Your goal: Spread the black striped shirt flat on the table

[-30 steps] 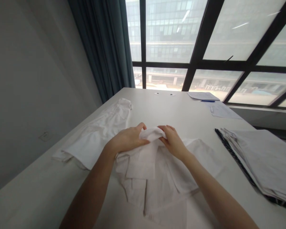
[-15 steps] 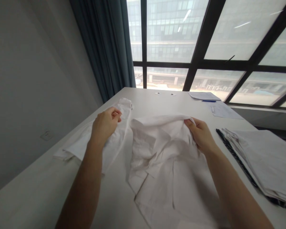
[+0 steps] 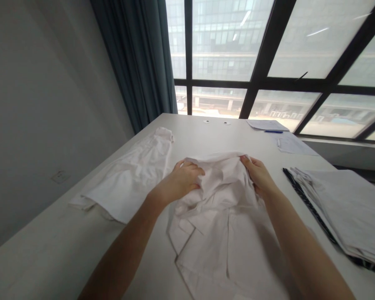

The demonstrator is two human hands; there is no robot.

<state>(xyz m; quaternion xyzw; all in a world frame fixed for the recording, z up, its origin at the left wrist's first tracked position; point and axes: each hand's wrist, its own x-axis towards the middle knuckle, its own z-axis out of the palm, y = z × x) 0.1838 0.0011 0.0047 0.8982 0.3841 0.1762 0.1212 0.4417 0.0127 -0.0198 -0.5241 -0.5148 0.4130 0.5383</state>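
Note:
A white garment (image 3: 212, 233) lies rumpled on the table in front of me, with a long slit or seam down its middle and a notched fold, like a lapel, at its left. Its far edge is lifted slightly between my hands. My right hand (image 3: 258, 174) pinches the far right corner, thumb on top. At the far left edge, my left hand (image 3: 183, 181) has its fingers bent over the cloth and closed on it; part of this grip is hidden. Left of that hand lies a separate white cloth piece (image 3: 137, 171), sleeve-like and flat.
A stack of folded white cloth (image 3: 356, 208) rests on a black patterned item at the right. Papers (image 3: 267, 125) and a blue pen (image 3: 273, 132) lie at the far right of the white table (image 3: 200, 137). Beyond are a blue curtain (image 3: 137, 62) and windows.
My left hand has moved right, from above the separate white piece to the garment's far left edge, and taken hold there. My right hand keeps its corner, nearly still.

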